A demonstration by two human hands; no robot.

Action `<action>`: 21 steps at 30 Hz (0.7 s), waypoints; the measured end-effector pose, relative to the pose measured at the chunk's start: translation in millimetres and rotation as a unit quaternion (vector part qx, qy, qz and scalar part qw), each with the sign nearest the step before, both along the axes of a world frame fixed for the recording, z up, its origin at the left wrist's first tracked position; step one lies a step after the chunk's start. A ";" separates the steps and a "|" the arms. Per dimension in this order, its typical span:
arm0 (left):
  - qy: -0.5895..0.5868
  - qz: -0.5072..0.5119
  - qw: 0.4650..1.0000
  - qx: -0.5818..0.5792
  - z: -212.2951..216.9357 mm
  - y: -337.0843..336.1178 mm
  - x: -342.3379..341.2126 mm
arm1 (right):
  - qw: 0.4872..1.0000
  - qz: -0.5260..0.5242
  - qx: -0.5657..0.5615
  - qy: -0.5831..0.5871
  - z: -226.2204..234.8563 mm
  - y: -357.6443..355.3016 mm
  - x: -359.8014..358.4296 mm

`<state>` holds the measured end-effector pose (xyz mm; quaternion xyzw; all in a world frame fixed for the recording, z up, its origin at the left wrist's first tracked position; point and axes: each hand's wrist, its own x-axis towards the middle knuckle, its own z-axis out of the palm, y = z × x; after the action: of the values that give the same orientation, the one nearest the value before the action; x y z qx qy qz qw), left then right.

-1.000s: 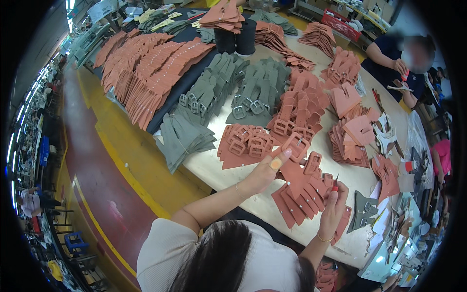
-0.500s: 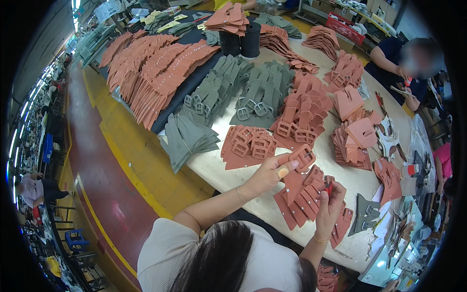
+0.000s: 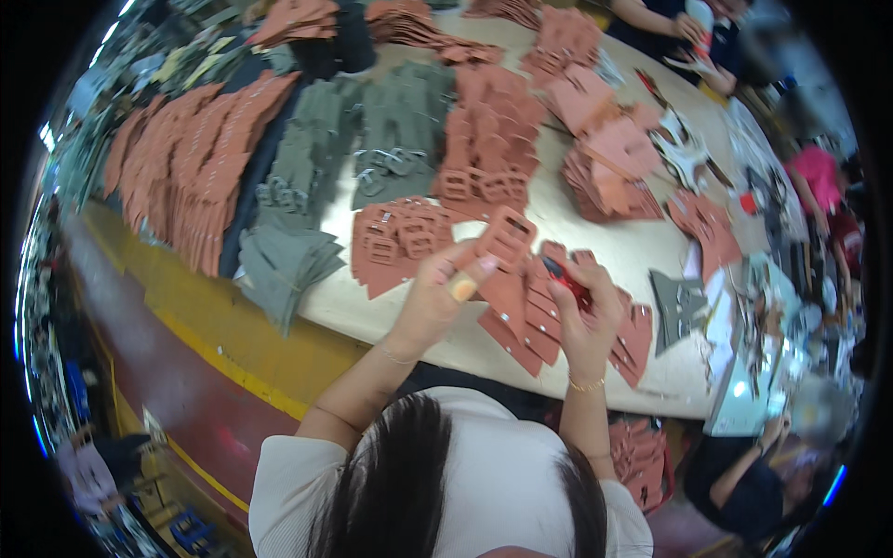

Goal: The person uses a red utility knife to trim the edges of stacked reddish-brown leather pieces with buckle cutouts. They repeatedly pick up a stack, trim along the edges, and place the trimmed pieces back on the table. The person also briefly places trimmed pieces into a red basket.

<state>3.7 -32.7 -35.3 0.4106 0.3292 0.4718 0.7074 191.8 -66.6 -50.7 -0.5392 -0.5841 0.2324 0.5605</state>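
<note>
My left hand [image 3: 435, 296] is closed on a terracotta buckle strap piece [image 3: 508, 238], pinched between thumb and fingers with the buckle end up. The thumb has a tan plaster or cover on it. In my right hand [image 3: 590, 312] is a small red-handled tool [image 3: 575, 290] with dark blades, apparently snips, pointing up and toward the buckle strap piece but apart from it. Beneath both hands, a fanned stack of terracotta strap pieces [image 3: 523, 337] with small white dots lies on the pale table [image 3: 437, 346]. The snips' lower part is hidden by my fingers.
Terracotta buckle pieces [image 3: 395, 237] lie left of my hands. Grey-green straps [image 3: 402, 139] and terracotta straps [image 3: 488, 130] fill the table beyond. Flat grey-green pieces [image 3: 284, 265] overhang the left edge. A co-worker's hand [image 3: 690, 28] shows at the far right.
The view has turned, so the table's contents sit further left and higher in the picture. Both hands keep their hold; the snips' dark blades now show more plainly.
</note>
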 end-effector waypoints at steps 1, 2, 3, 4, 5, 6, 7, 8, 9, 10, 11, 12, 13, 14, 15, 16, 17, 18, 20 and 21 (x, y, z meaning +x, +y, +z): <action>0.004 -0.002 1.000 -0.006 1.7 -0.9 -0.4 | 1.000 -0.004 -0.001 -0.009 2.5 0.7 -2.4; 0.009 -0.001 1.000 -0.009 3.3 -1.8 -0.3 | 1.000 -0.001 -0.006 -0.014 4.4 1.6 -5.1; 0.013 -0.001 1.000 -0.009 4.8 -2.1 -0.1 | 1.000 0.001 -0.006 -0.030 6.9 2.0 -7.6; 0.018 0.000 1.000 -0.007 6.0 -3.1 0.3 | 0.999 -0.006 0.015 -0.041 8.8 2.4 -9.5; 0.024 0.004 1.000 -0.005 6.9 -3.8 1.0 | 0.998 -0.006 0.030 -0.051 10.7 3.1 -11.2; 0.027 0.002 1.000 -0.005 7.5 -4.3 1.8 | 0.998 -0.005 0.035 -0.058 12.2 3.3 -13.0; 0.032 0.002 0.999 -0.004 7.9 -4.9 2.5 | 0.997 -0.005 0.040 -0.066 13.3 3.3 -15.3; 0.035 0.005 0.999 -0.007 8.1 -5.6 3.1 | 0.997 -0.004 0.039 -0.070 14.6 3.2 -16.7; 0.041 0.008 0.999 -0.001 8.0 -6.7 4.2 | 0.996 -0.001 0.039 -0.074 15.6 3.7 -17.8; 0.045 0.013 0.999 0.000 7.7 -7.9 5.4 | 0.996 0.003 0.039 -0.078 16.5 4.1 -18.6; 0.045 0.016 0.999 0.003 7.5 -8.5 5.9 | 0.995 -0.003 0.053 -0.090 17.2 5.1 -19.2; 0.059 0.020 0.998 0.013 7.2 -8.9 6.0 | 0.993 -0.008 0.066 -0.102 17.8 6.0 -19.5; 0.068 0.020 0.997 0.024 7.0 -9.2 6.2 | 0.991 -0.012 0.069 -0.115 18.4 6.4 -19.5; 0.076 0.022 0.996 0.035 6.8 -9.4 6.1 | 0.990 -0.014 0.078 -0.119 18.9 6.6 -19.3; 0.076 0.021 0.996 0.040 6.6 -9.6 6.2 | 0.989 -0.015 0.078 -0.124 19.3 6.5 -19.1; 0.075 0.020 0.996 0.044 6.6 -9.6 6.3 | 0.989 -0.015 0.075 -0.129 19.6 6.1 -18.7; 0.072 0.019 0.996 0.049 6.7 -9.7 6.4 | 0.989 -0.016 0.075 -0.130 19.7 5.7 -18.3; 0.080 0.019 0.995 0.054 6.9 -10.0 6.4 | 0.989 -0.016 0.074 -0.131 19.7 5.1 -17.7; 0.093 0.018 0.993 0.063 7.6 -10.7 6.7 | 0.989 -0.016 0.071 -0.131 19.4 4.1 -16.6; 0.095 0.011 0.994 0.061 7.9 -10.7 6.7 | 0.989 -0.017 0.071 -0.131 19.1 3.8 -16.1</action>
<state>10.4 -43.4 -27.4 0.4920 0.3700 0.4581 0.6413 175.7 -62.8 -31.5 -0.5336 -0.6582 0.1090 0.5198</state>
